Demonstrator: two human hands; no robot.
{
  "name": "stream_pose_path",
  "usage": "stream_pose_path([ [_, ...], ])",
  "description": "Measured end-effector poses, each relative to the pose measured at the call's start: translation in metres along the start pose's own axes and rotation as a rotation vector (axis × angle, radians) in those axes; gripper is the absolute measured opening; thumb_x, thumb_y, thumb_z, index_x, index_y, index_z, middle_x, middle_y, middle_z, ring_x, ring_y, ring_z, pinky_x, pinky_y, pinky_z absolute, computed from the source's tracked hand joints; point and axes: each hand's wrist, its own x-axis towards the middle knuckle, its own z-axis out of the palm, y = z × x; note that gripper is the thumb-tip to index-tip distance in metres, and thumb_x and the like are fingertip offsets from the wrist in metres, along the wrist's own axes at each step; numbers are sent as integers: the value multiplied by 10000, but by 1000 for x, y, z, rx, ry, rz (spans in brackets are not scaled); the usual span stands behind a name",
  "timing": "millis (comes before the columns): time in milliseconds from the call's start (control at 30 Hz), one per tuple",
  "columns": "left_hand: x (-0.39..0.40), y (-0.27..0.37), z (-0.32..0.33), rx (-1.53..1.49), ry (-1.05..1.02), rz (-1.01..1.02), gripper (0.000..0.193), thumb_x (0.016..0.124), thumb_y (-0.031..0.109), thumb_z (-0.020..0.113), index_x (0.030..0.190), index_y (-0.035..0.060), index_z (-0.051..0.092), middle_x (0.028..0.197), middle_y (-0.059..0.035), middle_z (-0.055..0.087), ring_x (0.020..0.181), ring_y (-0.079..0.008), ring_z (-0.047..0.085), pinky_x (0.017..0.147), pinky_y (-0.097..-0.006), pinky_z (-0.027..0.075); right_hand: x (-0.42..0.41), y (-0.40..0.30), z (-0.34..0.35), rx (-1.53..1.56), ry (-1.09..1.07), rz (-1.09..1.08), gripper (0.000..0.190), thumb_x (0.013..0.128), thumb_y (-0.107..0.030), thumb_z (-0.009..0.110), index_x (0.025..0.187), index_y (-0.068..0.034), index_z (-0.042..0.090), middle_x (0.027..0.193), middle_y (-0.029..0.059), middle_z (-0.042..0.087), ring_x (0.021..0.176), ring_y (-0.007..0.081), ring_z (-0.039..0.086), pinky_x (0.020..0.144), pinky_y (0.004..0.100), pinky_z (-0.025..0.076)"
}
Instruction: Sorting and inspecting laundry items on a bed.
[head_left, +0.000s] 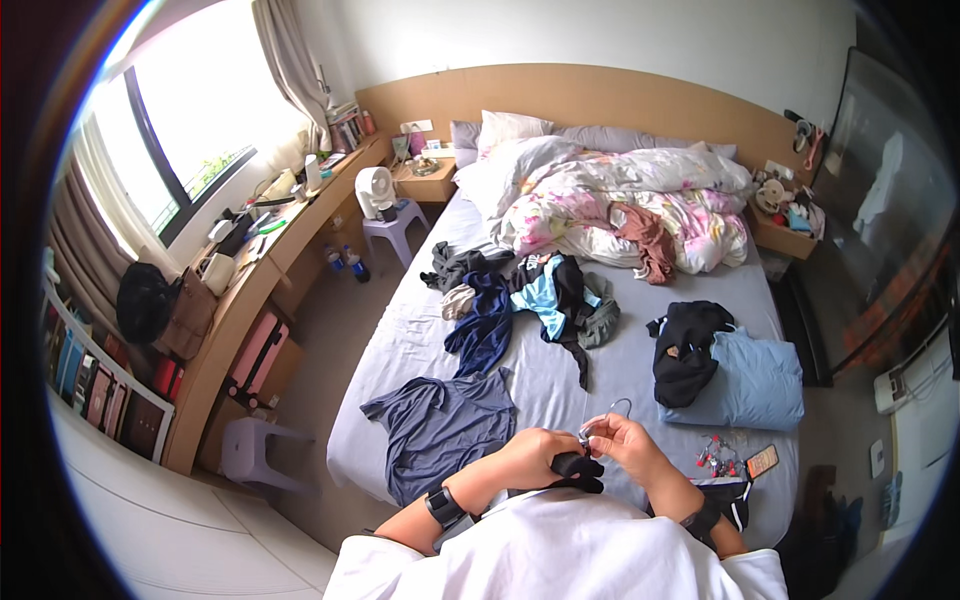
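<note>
Close to my chest, my left hand (544, 456) grips a bunched black cloth (579, 468). My right hand (622, 445) meets it and pinches a small metal piece at the cloth's top. A thin curved hook (622, 402), apparently a hanger's, rises behind my right fingers. How the hook joins the cloth is hidden by my hands. Left of my hands, a dark blue-grey T-shirt (450, 420) lies spread on the bed (405, 337). To the right sit a folded light blue quilt or padded garment (757, 382) and a black garment (686, 356) overlapping it.
Several red-tipped clips (720, 456) lie beside a phone (763, 461) and a black-and-white garment (724, 499). Mixed clothes (480, 319) are heaped mid-bed, before a floral duvet (600, 199). A long desk (285, 240) and purple stools (255, 454) stand left; a glossy dark panel (877, 210) stands right.
</note>
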Motion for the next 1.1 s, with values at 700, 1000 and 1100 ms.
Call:
stream_pose_path([
  [700,22,16,-15,-254,360,-301,212,686,82,701,836,10,569,732,-49,595,686,-80,535,642,-233,437,-20,-25,0,-236,458,-675,82,730,-25,642,802,-34,605,784,40,619,762,127,560,891,349,381],
  [1000,12,13,-20,-221,215,11,220,676,14,683,867,9,575,780,-85,607,719,-180,596,647,-264,453,-18,-32,-2,-273,317,-554,75,701,7,645,767,-27,641,707,45,608,710,124,554,940,363,346],
  [1100,12,16,-20,-190,244,-6,214,665,20,689,846,10,576,757,-82,603,687,-184,593,619,-265,449,-19,-32,0,-158,314,-409,74,712,5,639,786,10,645,712,32,598,696,95,530,797,284,407],
])
